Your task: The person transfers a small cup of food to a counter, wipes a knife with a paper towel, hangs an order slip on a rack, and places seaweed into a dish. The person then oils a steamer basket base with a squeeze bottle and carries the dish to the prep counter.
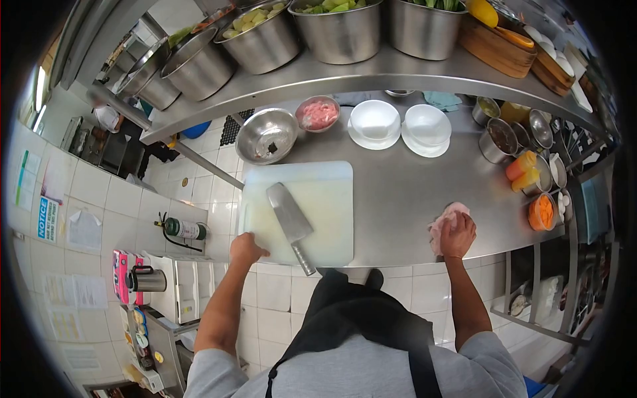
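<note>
My left hand (247,249) is closed at the near left corner of a white cutting board (335,199), its thumb pointing in along the near edge. A cleaver (288,212) lies flat on the board, its handle reaching over the near edge. Over to the right, my right hand (459,237) presses on a crumpled pink cloth (453,213) close to the counter's front edge, fingers bent over it. Behind the board stand a steel bowl (255,147) with something dark in it and a smaller bowl of pink raw meat (320,115).
Two white bowls on saucers (375,121) (426,126) stand at the back of the steel counter (391,199). Steel pots (497,139), orange-filled bottles (522,169) and a tub of orange pieces (543,213) line the right. Overhead, a shelf (371,79) carries several vegetable containers.
</note>
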The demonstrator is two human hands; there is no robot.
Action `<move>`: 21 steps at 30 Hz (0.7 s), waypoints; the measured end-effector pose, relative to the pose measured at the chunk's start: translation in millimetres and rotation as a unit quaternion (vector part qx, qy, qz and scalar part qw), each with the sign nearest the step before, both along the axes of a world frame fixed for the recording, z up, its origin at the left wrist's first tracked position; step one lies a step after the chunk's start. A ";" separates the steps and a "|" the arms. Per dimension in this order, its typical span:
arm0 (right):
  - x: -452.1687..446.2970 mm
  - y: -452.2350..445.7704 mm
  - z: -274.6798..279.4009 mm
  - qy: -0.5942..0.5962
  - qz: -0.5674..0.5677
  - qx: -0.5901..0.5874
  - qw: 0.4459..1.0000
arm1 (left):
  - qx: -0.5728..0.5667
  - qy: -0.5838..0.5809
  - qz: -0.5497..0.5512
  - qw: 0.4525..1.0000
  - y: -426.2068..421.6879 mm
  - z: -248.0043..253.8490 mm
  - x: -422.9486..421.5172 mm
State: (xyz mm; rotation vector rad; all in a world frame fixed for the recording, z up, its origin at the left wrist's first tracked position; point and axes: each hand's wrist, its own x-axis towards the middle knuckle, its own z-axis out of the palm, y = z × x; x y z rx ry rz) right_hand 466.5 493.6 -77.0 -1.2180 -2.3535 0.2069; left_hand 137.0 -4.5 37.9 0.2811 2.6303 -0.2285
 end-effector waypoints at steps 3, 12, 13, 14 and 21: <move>-0.4 0.4 -0.1 0.001 -0.002 -0.002 1.000 | -0.005 -0.002 -0.009 1.000 1.7 1.4 -1.8; -0.5 0.9 -0.6 -0.004 -0.003 0.001 1.000 | 0.013 0.024 -0.019 0.999 -3.7 -2.1 1.0; -0.7 0.7 -0.3 -0.007 -0.004 0.002 1.000 | 0.015 0.025 -0.021 0.999 -4.8 -3.6 0.7; -0.9 0.4 0.2 -0.005 -0.004 0.002 1.000 | 0.017 0.026 -0.022 0.999 -6.3 -6.4 -0.3; -0.5 0.8 -1.3 -0.001 -0.003 0.005 1.000 | 0.022 0.030 -0.024 0.999 -8.3 -7.6 0.3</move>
